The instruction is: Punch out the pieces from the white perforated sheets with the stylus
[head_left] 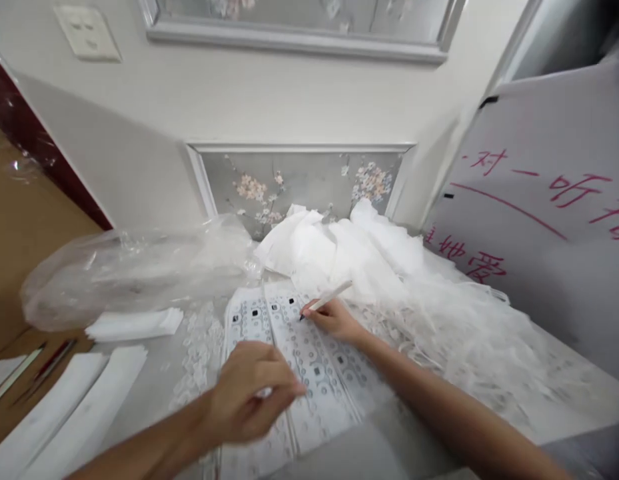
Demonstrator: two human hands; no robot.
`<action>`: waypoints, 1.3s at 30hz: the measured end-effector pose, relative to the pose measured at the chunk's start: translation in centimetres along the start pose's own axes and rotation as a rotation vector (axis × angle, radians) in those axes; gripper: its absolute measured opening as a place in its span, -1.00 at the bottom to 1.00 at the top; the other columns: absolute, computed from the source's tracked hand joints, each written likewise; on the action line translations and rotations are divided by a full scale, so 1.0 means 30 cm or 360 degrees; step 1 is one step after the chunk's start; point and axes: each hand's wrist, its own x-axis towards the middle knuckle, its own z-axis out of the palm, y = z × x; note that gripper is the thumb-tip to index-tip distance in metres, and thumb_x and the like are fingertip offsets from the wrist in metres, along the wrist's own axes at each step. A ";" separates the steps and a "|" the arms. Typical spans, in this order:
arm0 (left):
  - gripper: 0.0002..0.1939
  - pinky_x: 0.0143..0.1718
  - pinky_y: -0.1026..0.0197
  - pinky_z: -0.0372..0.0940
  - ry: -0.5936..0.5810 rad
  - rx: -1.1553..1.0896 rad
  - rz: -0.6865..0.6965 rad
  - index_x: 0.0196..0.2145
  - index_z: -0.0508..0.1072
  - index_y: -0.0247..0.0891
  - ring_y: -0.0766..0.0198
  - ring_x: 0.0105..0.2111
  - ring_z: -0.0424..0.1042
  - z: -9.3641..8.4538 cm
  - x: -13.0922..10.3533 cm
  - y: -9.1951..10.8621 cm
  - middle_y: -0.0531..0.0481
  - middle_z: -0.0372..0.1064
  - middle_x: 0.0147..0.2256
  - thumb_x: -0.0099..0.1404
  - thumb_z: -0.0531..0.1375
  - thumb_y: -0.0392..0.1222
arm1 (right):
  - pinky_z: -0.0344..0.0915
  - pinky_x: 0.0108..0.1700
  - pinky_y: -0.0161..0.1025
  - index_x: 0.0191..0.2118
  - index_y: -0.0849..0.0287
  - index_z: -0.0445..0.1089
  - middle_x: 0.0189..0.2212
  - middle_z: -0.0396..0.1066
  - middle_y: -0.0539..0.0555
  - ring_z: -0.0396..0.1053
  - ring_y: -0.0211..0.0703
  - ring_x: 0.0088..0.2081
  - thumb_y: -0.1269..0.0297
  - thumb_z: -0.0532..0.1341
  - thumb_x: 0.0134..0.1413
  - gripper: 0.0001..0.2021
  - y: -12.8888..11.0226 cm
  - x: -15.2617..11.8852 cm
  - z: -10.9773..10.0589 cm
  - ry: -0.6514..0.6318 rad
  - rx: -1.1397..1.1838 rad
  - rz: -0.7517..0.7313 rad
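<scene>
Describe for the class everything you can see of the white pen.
The white pen is slim and straight, with a pale, smooth barrel, perhaps plastic, and a short dark tip. The fingers of the right hand grip it near that tip, hiding part of the barrel. It slants, tip down to the left and blunt end up to the right, above the patterned sheets. Whether the tip touches them, I cannot tell. No writing on the barrel can be made out.
</scene>
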 end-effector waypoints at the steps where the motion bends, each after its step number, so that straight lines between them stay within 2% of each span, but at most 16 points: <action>1: -0.89 -0.47 0.29 0.21 -0.0017 -0.0019 -0.0030 -0.30 0.38 -0.25 0.41 -0.58 0.31 0.030 -0.028 -0.022 0.11 0.36 -0.55 0.42 0.11 -0.27 | 0.16 -0.42 -0.31 -0.27 0.22 0.51 -0.47 0.42 0.03 0.28 -0.24 -0.48 -0.05 0.17 0.17 -0.61 0.014 -0.008 -0.003 0.0019 0.0019 0.0038; 5: -0.79 -0.54 0.28 0.16 -0.0246 0.0022 0.0002 -0.39 0.37 -0.27 0.38 -0.60 0.31 0.166 -0.146 -0.121 0.09 0.35 -0.58 0.42 0.09 -0.23 | 0.21 -0.34 -0.30 -0.22 0.21 0.52 -0.36 0.47 0.07 0.32 -0.21 -0.38 -0.01 0.16 0.20 -0.64 0.026 -0.040 -0.002 0.0020 0.0001 0.0029; 7: -0.75 -0.52 0.26 0.23 -0.0403 0.0104 0.0121 -0.42 0.37 -0.28 0.30 -0.54 0.38 0.216 -0.186 -0.142 0.04 0.35 -0.58 0.42 0.08 -0.18 | 0.19 -0.37 -0.31 -0.23 0.20 0.52 -0.39 0.47 0.05 0.29 -0.24 -0.41 -0.01 0.17 0.20 -0.64 0.018 -0.047 0.001 -0.0031 -0.0054 0.0055; 9: -0.76 -0.40 0.22 0.35 -0.0499 0.0153 0.0135 -0.37 0.41 -0.31 0.20 -0.39 0.47 0.243 -0.206 -0.145 -0.04 0.42 -0.50 0.41 0.10 -0.13 | 0.16 -0.41 -0.32 -0.22 0.20 0.53 -0.43 0.45 0.03 0.25 -0.27 -0.46 0.00 0.17 0.19 -0.64 0.012 -0.049 0.004 -0.0048 -0.0096 0.0085; 11: -0.75 -0.16 0.12 0.42 -0.0553 0.0163 0.0023 -0.21 0.44 -0.34 0.10 -0.14 0.48 0.252 -0.212 -0.145 -0.15 0.49 -0.30 0.40 0.11 -0.09 | 0.16 -0.41 -0.33 -0.22 0.21 0.53 -0.43 0.45 0.03 0.24 -0.27 -0.46 0.01 0.18 0.20 -0.65 0.011 -0.049 0.006 -0.0060 -0.0119 0.0090; 13: -0.64 0.06 -0.03 0.34 -0.0642 0.0190 -0.0116 -0.03 0.41 -0.38 0.00 0.05 0.38 0.253 -0.214 -0.149 -0.25 0.46 -0.08 0.40 0.10 -0.03 | 0.18 -0.40 -0.32 -0.23 0.21 0.53 -0.43 0.46 0.04 0.26 -0.27 -0.45 0.02 0.16 0.21 -0.65 0.014 -0.048 0.005 -0.0087 -0.0137 0.0076; 15: -0.51 0.16 -0.10 0.25 -0.0755 0.0215 -0.0237 0.10 0.34 -0.40 -0.04 0.16 0.27 0.255 -0.218 -0.157 -0.31 0.37 0.06 0.40 0.08 0.04 | 0.21 -0.39 -0.31 -0.24 0.21 0.53 -0.41 0.48 0.05 0.30 -0.25 -0.43 0.03 0.15 0.22 -0.66 0.017 -0.048 0.003 -0.0092 -0.0160 0.0074; 17: -0.45 0.19 -0.09 0.22 -0.0835 0.0223 -0.0325 0.16 0.29 -0.43 -0.04 0.20 0.22 0.259 -0.224 -0.165 -0.33 0.31 0.12 0.41 0.05 0.07 | 0.25 -0.36 -0.29 -0.25 0.21 0.53 -0.38 0.51 0.06 0.35 -0.21 -0.39 0.04 0.15 0.22 -0.66 0.017 -0.046 0.000 -0.0061 -0.0192 0.0088; 20: -0.46 0.20 -0.08 0.21 -0.0881 0.0205 -0.0334 0.16 0.31 -0.42 -0.03 0.21 0.20 0.264 -0.232 -0.171 -0.32 0.29 0.14 0.42 0.04 0.07 | 0.29 -0.33 -0.26 -0.23 0.21 0.53 -0.35 0.53 0.08 0.40 -0.16 -0.35 0.03 0.14 0.22 -0.65 0.016 -0.044 -0.003 -0.0015 -0.0228 0.0116; 32: -0.51 0.21 -0.09 0.20 -0.0925 0.0180 -0.0339 0.12 0.34 -0.43 -0.03 0.22 0.19 0.261 -0.225 -0.172 -0.32 0.28 0.16 0.44 0.03 0.01 | 0.35 -0.23 -0.20 -0.21 0.18 0.53 -0.29 0.56 0.07 0.47 -0.11 -0.28 0.13 0.16 0.23 -0.73 0.011 -0.048 0.003 -0.0036 -0.0270 0.0085; 39: -0.51 0.22 -0.09 0.19 -0.0915 0.0148 -0.0370 0.14 0.32 -0.43 -0.03 0.23 0.18 0.266 -0.235 -0.175 -0.31 0.28 0.15 0.43 0.05 0.00 | 0.37 -0.10 -0.17 -0.19 0.16 0.50 -0.20 0.54 0.09 0.46 -0.10 -0.16 0.17 0.14 0.26 -0.77 0.015 -0.053 0.004 -0.0100 -0.0373 -0.0091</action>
